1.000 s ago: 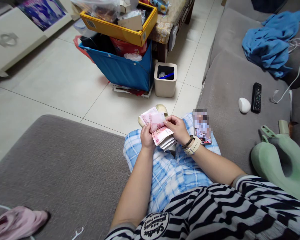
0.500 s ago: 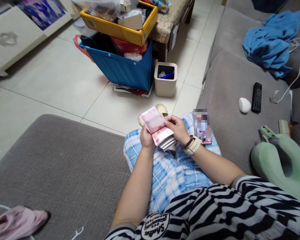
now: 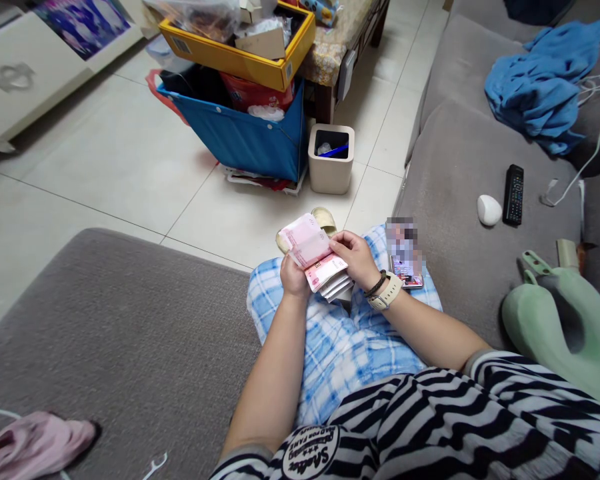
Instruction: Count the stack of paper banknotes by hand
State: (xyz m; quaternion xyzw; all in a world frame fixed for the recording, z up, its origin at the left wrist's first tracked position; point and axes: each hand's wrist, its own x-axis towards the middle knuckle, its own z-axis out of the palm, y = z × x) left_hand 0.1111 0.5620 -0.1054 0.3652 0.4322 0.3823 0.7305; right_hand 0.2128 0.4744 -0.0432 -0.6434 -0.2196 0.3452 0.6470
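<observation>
A stack of pink banknotes point(image 3: 326, 268) is folded over between my hands, above my lap in blue-and-white plaid trousers point(image 3: 347, 350). My left hand point(image 3: 295, 275) is closed round the stack's left side. The thumb and fingers of my right hand point(image 3: 354, 255) pinch the notes at their right edge, by the fold. One part of the stack stands up and away from me; the loose note ends fan out toward my lap. A phone point(image 3: 406, 267) with a lit, partly blurred screen rests on my right thigh, beside my right wrist.
Grey sofa cushions point(image 3: 130, 333) flank me. On the right lie a remote point(image 3: 514, 195), a white rounded object point(image 3: 489, 211), a green neck pillow point(image 3: 530, 327) and blue cloth point(image 3: 540, 87). Ahead stand a beige bin point(image 3: 331, 177), a blue bag point(image 3: 245, 137) and a yellow box point(image 3: 220, 50).
The raised part of the banknotes shifts very slightly under my fingers. Both hands keep their grip and stay in almost the same place.
</observation>
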